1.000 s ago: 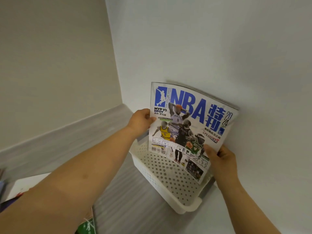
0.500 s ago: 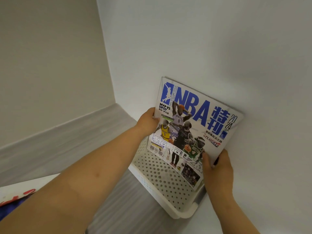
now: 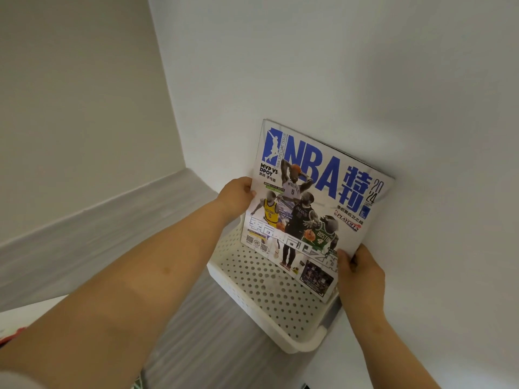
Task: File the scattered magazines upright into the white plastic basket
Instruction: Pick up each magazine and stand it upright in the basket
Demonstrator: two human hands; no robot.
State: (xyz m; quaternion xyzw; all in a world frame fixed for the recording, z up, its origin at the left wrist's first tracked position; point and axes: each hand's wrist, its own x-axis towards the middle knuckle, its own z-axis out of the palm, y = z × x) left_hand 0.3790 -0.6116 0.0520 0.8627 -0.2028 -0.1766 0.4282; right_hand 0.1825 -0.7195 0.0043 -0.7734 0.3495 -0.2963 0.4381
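the magazine [image 3: 314, 209], a white-covered basketball issue with large blue "nba" lettering and players printed across the front, stood upright with its cover toward the camera. its lower edge sat down inside the white plastic basket [image 3: 269, 293], at the side of the basket nearest the white wall [image 3: 365, 80], and its top leaned back close against that wall. whether the bottom edge actually touched the basket floor could not be told, since the cover hid it.

the left hand [image 3: 236, 196] was closed on the magazine's left edge about halfway up, thumb lying on the cover and the other fingers out of sight behind it. the right hand [image 3: 361, 272] gripped the lower right corner, thumb pressed on the front near a small dark photo, fingers curled around the back edge.

the basket was perforated with rows of round holes in its floor and sides, had a thick rounded rim, and rested on a pale grey striped surface [image 3: 196, 318] pushed into the corner against the wall. a beige wall [image 3: 70, 94] with a grey baseboard [image 3: 98, 223] ran along the left. at the far left edge, a sliver of red and white print [image 3: 9, 334] showed, too cut off to identify.
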